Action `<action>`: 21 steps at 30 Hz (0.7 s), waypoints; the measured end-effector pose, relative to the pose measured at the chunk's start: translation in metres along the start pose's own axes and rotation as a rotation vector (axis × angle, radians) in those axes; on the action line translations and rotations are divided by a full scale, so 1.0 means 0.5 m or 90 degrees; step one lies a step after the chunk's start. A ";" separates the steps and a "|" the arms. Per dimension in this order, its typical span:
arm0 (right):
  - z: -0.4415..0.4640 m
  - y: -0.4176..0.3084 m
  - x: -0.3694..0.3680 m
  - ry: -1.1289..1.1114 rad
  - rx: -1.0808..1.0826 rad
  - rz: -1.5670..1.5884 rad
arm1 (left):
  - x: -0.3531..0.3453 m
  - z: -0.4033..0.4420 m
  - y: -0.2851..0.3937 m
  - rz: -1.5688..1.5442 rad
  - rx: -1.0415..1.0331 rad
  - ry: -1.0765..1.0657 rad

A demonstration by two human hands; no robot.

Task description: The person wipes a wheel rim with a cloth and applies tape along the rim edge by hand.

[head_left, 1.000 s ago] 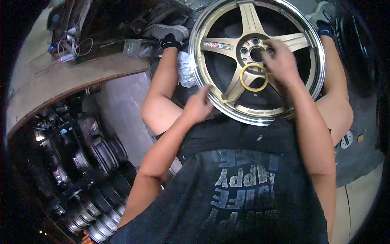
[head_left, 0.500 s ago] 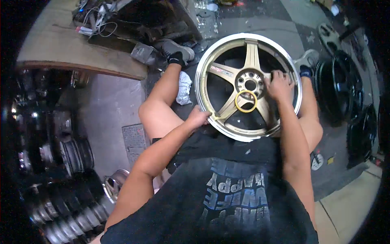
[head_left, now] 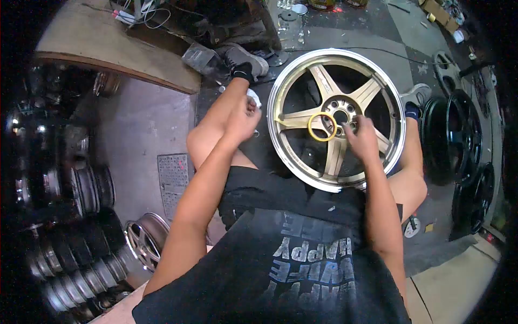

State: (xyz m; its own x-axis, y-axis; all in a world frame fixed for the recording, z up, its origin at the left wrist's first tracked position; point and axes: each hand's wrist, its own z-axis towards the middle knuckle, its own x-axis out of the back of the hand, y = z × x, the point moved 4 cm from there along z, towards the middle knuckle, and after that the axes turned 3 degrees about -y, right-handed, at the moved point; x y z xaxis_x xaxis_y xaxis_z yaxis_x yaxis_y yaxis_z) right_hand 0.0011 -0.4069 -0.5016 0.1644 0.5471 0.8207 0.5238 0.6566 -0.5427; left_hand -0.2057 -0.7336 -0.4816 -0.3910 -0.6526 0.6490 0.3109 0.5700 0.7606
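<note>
A five-spoke gold alloy wheel [head_left: 334, 156] with a polished lip lies face up between my legs. A yellow ring [head_left: 311, 132] rests over its hub area and one spoke. My right hand [head_left: 362, 137] holds the wheel beside the hub, fingers bent over a spoke and thumb reaching toward the lug holes. Left of the wheel, above my leg, my left hand [head_left: 244, 123] is apart from the rim. Its fingers are curled on a crumpled white cloth [head_left: 253, 97], mostly hidden by the hand.
Black wheels [head_left: 458, 129] stand at the right. Stacked wheels [head_left: 75, 259] and a loose silver wheel [head_left: 141, 243] are at the left. A wooden bench [head_left: 108, 65] with cables [head_left: 145, 13] occupies the upper left. A small white disc [head_left: 412, 228] lies at the lower right.
My left hand has left the wheel's lip and moved up-left to the cloth, which has shifted. The wheel has turned counter-clockwise. My right hand has moved toward the hub.
</note>
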 end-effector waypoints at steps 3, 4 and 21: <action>0.005 -0.027 -0.075 -0.137 -0.036 0.107 | -0.031 -0.029 -0.013 0.329 0.028 -0.193; 0.000 -0.026 -0.088 -0.139 -0.022 0.058 | -0.046 -0.041 -0.011 0.413 -0.001 -0.274; 0.006 -0.105 -0.025 -0.199 0.122 0.363 | -0.096 0.041 0.029 0.638 -0.086 -0.446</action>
State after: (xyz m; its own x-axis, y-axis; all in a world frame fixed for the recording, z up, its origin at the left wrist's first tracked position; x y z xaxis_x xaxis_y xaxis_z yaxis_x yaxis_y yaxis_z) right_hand -0.0310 -0.4463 -0.4839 0.1057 0.9406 0.3225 0.2650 0.2859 -0.9209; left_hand -0.2003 -0.6839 -0.5019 -0.2953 0.4758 0.8285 0.8121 0.5818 -0.0447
